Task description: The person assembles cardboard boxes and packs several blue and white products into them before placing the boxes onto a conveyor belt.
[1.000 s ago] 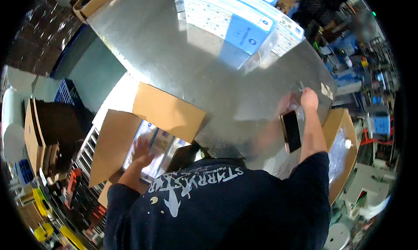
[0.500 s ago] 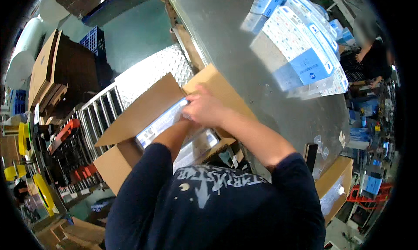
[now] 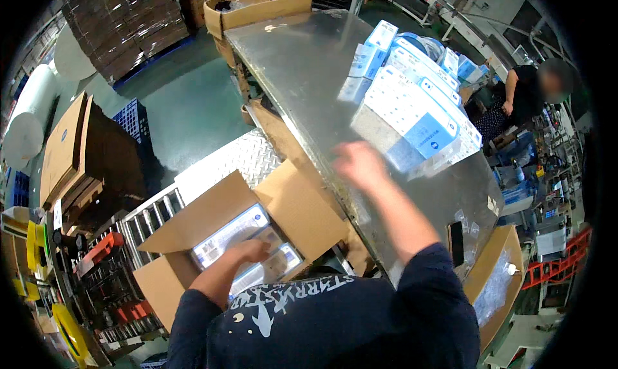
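An open cardboard carton (image 3: 168, 292) stands at my front left with its flaps raised. Inside lie white-and-blue boxes, one a retail box (image 3: 234, 235) along the far side and another box (image 3: 283, 261) nearer me. My left hand (image 3: 252, 250) is down in the carton between these two, fingers stretched out over the gap, their tips partly hidden. My right hand (image 3: 362, 166) is above the metal table, smeared by motion, and no object shows in it. Just beyond it stands a group of white-and-blue boxes (image 3: 412, 108), closest to that hand.
The grey metal table (image 3: 302, 66) bears a dark phone (image 3: 456, 243) near its right edge. An open carton with clear plastic (image 3: 492, 298) stands at the right. Rollers (image 3: 151, 218) run left of my carton. A co-worker (image 3: 521, 89) is at the far right.
My right hand has left the carton and moved right over the table. The left hand stays inside the carton. The view has shifted, showing more of the room at the far side.
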The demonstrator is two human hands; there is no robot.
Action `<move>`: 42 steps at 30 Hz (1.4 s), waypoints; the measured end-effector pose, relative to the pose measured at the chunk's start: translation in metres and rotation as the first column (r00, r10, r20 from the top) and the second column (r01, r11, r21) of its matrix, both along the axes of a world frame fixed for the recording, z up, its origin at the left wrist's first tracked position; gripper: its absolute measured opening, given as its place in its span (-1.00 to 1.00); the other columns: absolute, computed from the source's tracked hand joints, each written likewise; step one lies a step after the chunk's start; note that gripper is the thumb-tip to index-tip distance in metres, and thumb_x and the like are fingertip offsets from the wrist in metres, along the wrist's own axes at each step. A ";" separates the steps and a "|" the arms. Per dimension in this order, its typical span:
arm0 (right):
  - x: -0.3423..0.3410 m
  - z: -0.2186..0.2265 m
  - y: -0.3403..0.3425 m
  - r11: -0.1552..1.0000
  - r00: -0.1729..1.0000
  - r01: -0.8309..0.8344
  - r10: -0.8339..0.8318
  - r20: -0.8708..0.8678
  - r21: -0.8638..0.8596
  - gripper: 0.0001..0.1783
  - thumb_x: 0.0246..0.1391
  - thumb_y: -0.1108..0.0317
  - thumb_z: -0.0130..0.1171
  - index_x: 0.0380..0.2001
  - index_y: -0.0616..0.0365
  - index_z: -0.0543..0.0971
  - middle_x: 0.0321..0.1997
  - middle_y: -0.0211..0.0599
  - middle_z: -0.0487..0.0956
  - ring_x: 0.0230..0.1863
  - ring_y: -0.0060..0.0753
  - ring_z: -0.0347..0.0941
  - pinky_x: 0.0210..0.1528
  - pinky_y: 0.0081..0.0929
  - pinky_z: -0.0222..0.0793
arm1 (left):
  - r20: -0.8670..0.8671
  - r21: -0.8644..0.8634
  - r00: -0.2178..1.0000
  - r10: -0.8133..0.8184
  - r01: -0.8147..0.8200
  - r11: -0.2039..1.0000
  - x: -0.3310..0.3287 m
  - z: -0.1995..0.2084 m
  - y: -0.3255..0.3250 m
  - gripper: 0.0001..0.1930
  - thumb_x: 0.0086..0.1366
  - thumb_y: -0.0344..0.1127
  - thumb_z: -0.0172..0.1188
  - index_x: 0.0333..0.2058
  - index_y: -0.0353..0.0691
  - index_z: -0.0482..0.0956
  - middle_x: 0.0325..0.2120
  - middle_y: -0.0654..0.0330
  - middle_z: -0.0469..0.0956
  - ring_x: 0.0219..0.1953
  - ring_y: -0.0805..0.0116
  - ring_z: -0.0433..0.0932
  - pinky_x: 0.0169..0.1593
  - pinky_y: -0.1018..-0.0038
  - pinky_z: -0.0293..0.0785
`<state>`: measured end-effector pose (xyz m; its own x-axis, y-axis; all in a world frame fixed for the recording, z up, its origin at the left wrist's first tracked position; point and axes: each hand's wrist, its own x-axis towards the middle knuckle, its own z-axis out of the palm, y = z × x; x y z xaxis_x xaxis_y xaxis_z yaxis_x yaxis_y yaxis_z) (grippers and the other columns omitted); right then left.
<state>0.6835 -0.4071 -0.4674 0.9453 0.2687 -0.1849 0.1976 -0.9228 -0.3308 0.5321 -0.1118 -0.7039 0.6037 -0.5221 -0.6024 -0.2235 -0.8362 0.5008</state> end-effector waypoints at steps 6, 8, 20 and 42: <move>0.044 -0.006 -0.402 0.644 0.492 0.713 -0.742 0.455 0.278 -0.41 -0.21 0.24 0.18 -0.06 0.30 0.40 -0.08 0.09 0.45 -0.06 -0.06 0.41 -0.06 -0.29 0.31 | -0.120 -0.259 0.868 0.483 -0.497 0.828 0.039 0.100 0.006 -0.65 0.15 -0.24 0.06 -0.11 -0.28 0.45 -0.36 0.08 0.57 -0.31 0.28 0.53 -0.23 0.43 0.43; 0.055 -0.048 -0.462 0.468 0.248 0.868 -0.699 0.671 0.167 -0.36 -0.20 0.20 0.19 0.00 0.27 0.36 -0.08 0.07 0.46 -0.05 -0.07 0.41 -0.04 -0.31 0.30 | -0.155 -0.370 0.790 0.593 -0.603 0.707 0.060 0.126 -0.003 -0.68 0.18 -0.32 0.06 -0.10 -0.32 0.43 -0.39 0.14 0.56 -0.32 0.40 0.50 -0.25 0.49 0.42; 0.202 -0.035 -0.425 0.314 0.726 0.406 -0.681 -0.095 0.858 -0.44 -0.12 0.06 0.23 -0.12 0.25 0.47 -0.07 -0.17 0.47 -0.04 -0.29 0.37 0.00 -0.39 0.23 | -0.232 -0.740 0.805 0.546 -0.511 0.438 0.285 0.198 -0.370 -0.01 0.09 -0.39 0.19 0.24 -0.08 -0.45 0.21 -0.06 -0.06 0.21 0.09 0.07 0.04 0.25 0.30; -0.046 -0.088 -0.252 0.178 0.748 0.655 -0.293 -0.596 0.735 -0.11 -0.08 -0.44 -0.22 -0.03 0.18 0.39 -0.09 -0.16 0.48 -0.07 -0.22 0.40 -0.09 -0.23 0.37 | -0.631 -0.587 0.690 0.355 -0.724 0.364 0.138 0.206 -0.188 -0.25 0.05 -0.13 0.15 0.15 -0.32 0.04 0.01 -0.06 0.30 0.01 0.14 0.37 0.01 0.29 0.39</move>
